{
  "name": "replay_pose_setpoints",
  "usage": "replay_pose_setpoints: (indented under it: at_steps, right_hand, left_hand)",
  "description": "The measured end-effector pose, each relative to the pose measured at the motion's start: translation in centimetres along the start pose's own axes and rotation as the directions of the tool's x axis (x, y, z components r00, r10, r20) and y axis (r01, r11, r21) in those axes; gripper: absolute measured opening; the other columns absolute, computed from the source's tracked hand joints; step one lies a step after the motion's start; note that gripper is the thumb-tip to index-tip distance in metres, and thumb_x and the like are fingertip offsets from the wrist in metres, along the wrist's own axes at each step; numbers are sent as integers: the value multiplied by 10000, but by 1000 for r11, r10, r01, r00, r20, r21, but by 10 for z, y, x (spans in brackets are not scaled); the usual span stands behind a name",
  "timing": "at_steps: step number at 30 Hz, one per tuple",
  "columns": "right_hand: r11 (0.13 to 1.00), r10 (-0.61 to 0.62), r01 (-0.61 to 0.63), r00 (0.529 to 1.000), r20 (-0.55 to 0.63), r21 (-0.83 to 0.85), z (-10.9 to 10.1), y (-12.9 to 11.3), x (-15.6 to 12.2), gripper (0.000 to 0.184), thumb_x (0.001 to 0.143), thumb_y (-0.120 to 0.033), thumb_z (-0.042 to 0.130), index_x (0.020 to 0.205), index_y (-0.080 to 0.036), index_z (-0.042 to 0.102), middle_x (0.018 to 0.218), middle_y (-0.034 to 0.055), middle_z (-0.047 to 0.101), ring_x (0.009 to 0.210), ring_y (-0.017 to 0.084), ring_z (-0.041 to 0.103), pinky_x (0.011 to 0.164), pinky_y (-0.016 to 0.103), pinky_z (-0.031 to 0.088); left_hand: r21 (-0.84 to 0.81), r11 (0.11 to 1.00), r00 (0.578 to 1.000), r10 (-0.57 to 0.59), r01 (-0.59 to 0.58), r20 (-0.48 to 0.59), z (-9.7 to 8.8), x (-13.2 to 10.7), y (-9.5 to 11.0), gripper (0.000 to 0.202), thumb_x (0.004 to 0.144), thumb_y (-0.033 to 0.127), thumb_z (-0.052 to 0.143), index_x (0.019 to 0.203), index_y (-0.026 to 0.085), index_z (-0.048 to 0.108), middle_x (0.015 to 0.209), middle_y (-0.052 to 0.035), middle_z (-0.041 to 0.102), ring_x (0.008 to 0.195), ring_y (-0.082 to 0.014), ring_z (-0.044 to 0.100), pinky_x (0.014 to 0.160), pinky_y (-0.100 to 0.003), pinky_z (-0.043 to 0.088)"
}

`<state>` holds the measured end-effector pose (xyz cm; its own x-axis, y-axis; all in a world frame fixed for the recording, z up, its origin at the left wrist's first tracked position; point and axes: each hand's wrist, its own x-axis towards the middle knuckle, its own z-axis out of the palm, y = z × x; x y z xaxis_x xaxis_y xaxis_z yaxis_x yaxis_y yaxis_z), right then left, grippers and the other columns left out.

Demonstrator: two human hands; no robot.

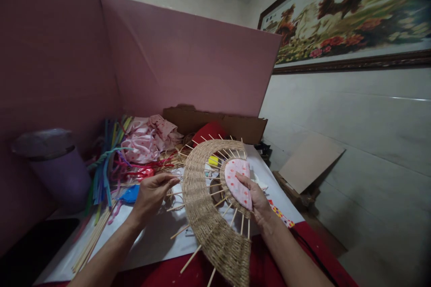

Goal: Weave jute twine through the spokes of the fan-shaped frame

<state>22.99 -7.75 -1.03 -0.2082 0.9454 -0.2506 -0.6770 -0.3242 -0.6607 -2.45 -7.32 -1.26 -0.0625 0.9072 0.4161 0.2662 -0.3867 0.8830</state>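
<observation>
A round woven straw frame (pixel 205 215) with wooden sticks poking out like spokes stands tilted above the table. Its centre carries a pink dotted fabric pad (pixel 237 183). My right hand (pixel 256 199) grips the frame at the pad, fingers curled round its edge. My left hand (pixel 152 193) is at the frame's left rim, fingers pinched together on a stick end or strand there; what exactly it pinches is too small to make out.
The white table surface (pixel 158 237) holds coloured pipe cleaners (pixel 104 166), loose wooden sticks (pixel 92 240), pink dotted cloth (pixel 148 141) and a cardboard box (pixel 215 121). A purple bin (pixel 57 166) stands left. Pink partition boards rise behind. A cardboard sheet (pixel 311 159) leans on the tiled wall right.
</observation>
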Motion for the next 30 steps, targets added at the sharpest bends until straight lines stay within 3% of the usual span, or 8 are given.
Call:
replay_pose_setpoints:
  at_steps: [5, 9, 13, 17, 24, 27, 30]
  right_hand:
    - [998, 59, -59, 998, 5, 9, 1, -1, -3, 197, 759, -196, 495, 864, -52, 580, 660, 119, 680, 583, 205, 651, 611, 348, 534]
    - [996, 86, -86, 996, 9, -4, 0, -1, -1, 205, 761, -198, 491, 875, -50, 576, 661, 120, 680, 587, 208, 652, 629, 356, 531]
    - [990, 138, -139, 990, -9, -27, 0, -2, -1, 232, 770, -199, 469, 899, -34, 569, 648, 124, 678, 585, 211, 652, 643, 372, 526]
    - [986, 163, -163, 987, -8, -27, -1, -4, -3, 219, 769, -196, 467, 880, -40, 574, 646, 121, 678, 578, 203, 651, 631, 355, 527]
    - [988, 141, -140, 990, 10, -60, -3, -2, -1, 191, 751, -156, 488, 866, -27, 572, 632, 131, 673, 538, 188, 642, 575, 308, 529]
    - [985, 149, -149, 989, -3, -82, -5, -1, -1, 195, 743, -157, 512, 871, -23, 572, 635, 126, 673, 530, 183, 640, 558, 293, 528]
    - [989, 139, -139, 990, 11, -51, -5, -1, -2, 193, 741, -152, 520, 886, -36, 573, 656, 112, 679, 534, 163, 640, 560, 261, 525]
  left_hand:
    - [-58, 998, 999, -33, 32, -17, 0, 2, -1, 171, 620, 320, 667, 678, 161, 687, 691, -46, 684, 623, -147, 599, 540, -224, 464]
    - [-3, 1000, 1000, -18, 18, -21, -1, 1, 2, 168, 630, 322, 658, 664, 159, 683, 670, -43, 682, 621, -148, 596, 556, -226, 462]
    - [167, 983, 997, 74, -71, -11, -6, 1, 4, 180, 680, 332, 609, 687, 166, 677, 665, -34, 679, 611, -147, 592, 551, -221, 443]
    - [420, 882, 973, 232, -213, 7, -13, 2, 4, 200, 688, 370, 597, 678, 184, 669, 607, -14, 651, 552, -131, 558, 520, -212, 398]
    - [620, 737, 940, 341, -268, 2, -22, 6, 2, 222, 704, 412, 570, 657, 208, 645, 573, -5, 620, 539, -128, 521, 535, -212, 360]
    - [591, 762, 941, 337, -264, -14, -25, 7, 3, 219, 696, 403, 577, 664, 197, 643, 576, -7, 616, 539, -126, 521, 536, -212, 364]
    - [475, 857, 968, 248, -202, -37, -27, 8, 4, 211, 683, 387, 594, 672, 183, 645, 569, -1, 614, 523, -115, 518, 504, -203, 365]
